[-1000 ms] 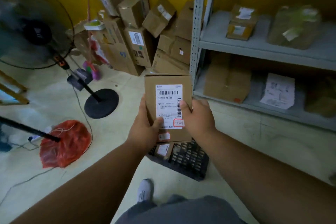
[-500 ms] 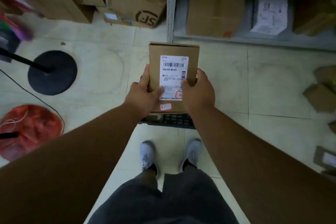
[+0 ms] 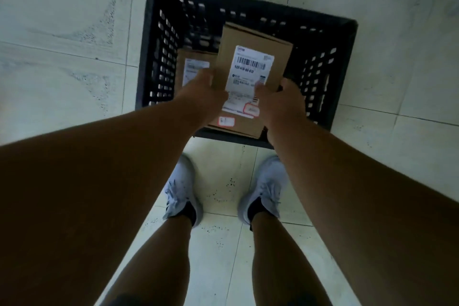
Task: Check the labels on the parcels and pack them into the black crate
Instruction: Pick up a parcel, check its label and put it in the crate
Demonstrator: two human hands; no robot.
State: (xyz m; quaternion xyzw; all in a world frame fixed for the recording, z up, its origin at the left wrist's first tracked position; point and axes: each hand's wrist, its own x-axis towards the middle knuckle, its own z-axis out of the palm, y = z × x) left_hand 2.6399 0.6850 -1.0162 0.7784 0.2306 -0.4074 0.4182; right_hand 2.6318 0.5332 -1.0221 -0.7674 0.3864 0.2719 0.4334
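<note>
A brown cardboard parcel (image 3: 250, 40) with a white barcode label faces up over the black crate (image 3: 345, 57), which stands on the floor in front of my feet. My left hand (image 3: 202, 93) grips the parcel's left edge and my right hand (image 3: 280, 102) grips its right edge, thumbs on the label side. A second brown parcel (image 3: 191, 57) with a white label lies inside the crate at the left, partly hidden behind my left hand and the held parcel.
Pale floor tiles (image 3: 62, 32) surround the crate on all sides. My two grey shoes (image 3: 181, 189) stand just short of the crate's near wall.
The view has tilted down from the shelves and stacked boxes to straight over the crate. Both hands have brought the parcel down above the crate opening.
</note>
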